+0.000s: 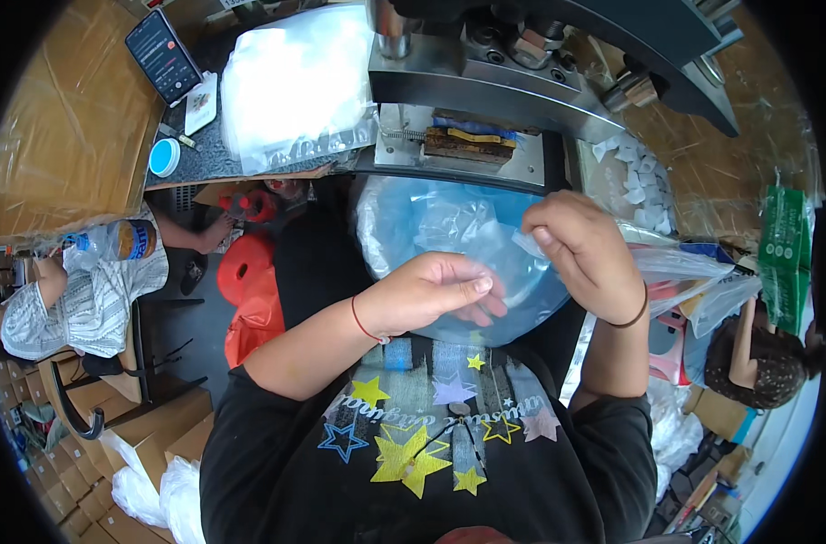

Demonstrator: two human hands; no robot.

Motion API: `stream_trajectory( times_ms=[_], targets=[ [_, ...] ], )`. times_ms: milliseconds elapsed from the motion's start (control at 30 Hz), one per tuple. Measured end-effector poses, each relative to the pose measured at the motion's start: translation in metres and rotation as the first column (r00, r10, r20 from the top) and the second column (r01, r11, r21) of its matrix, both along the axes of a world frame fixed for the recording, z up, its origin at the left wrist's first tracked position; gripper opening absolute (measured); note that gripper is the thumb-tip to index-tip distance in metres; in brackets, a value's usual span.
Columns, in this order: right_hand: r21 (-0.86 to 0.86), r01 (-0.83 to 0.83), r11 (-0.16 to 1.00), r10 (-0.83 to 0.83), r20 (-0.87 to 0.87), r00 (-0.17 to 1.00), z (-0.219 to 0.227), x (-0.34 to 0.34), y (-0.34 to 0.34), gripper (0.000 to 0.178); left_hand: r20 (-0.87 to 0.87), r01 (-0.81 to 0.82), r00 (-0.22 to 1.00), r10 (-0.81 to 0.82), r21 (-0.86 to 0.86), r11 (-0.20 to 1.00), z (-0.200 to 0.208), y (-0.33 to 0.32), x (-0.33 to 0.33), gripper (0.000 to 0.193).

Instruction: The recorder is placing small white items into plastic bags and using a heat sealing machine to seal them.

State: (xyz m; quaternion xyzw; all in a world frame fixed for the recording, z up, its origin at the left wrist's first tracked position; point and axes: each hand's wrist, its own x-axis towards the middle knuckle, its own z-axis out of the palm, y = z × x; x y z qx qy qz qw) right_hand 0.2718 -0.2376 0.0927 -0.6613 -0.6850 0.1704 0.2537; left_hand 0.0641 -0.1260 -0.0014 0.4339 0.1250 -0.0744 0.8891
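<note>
My right hand [587, 261] pinches the edge of a clear plastic bag [529, 243] between thumb and fingers. My left hand [435, 295] is open beside it, thumb and fingers stretched out and apart, with nothing visibly held. Both hands are over a blue tub [544, 304] on my lap. Crumpled clear plastic [454, 222] lies inside the tub. Just beyond the tub is a press machine [485, 86], with a wooden die block [467, 154] on its metal bed.
A stack of clear plastic bags [295, 82] lies on the table at left, near a propped phone [163, 56] and a blue-lidded jar [164, 158]. White scraps [644, 181] sit right of the press. Other people [77, 299] sit on both sides. Cardboard boxes [59, 109] stand around.
</note>
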Motion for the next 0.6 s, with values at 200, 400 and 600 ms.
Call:
stream_trajectory(
  times_ms=[200, 400, 600],
  targets=[
    [0.185, 0.544, 0.818, -0.557, 0.489, 0.672, -0.02, 0.059, -0.021, 0.028, -0.083, -0.056, 0.995, 0.055, -0.008, 0.998, -0.001, 0.012, 0.0, 0.027],
    [0.068, 0.572, 0.817, -0.525, 0.496, 0.692, -0.059, 0.111, -0.038, 0.029, -0.032, -0.221, 0.975, 0.221, -0.014, 0.975, -0.004, 0.063, 0.024, 0.029],
    [0.156, 0.641, 0.751, -0.642, 0.399, 0.655, -0.076, 0.108, -0.03, 0.027, -0.019, -0.271, 0.962, 0.272, 0.013, 0.962, -0.001, 0.074, 0.021, 0.033]
  ],
)
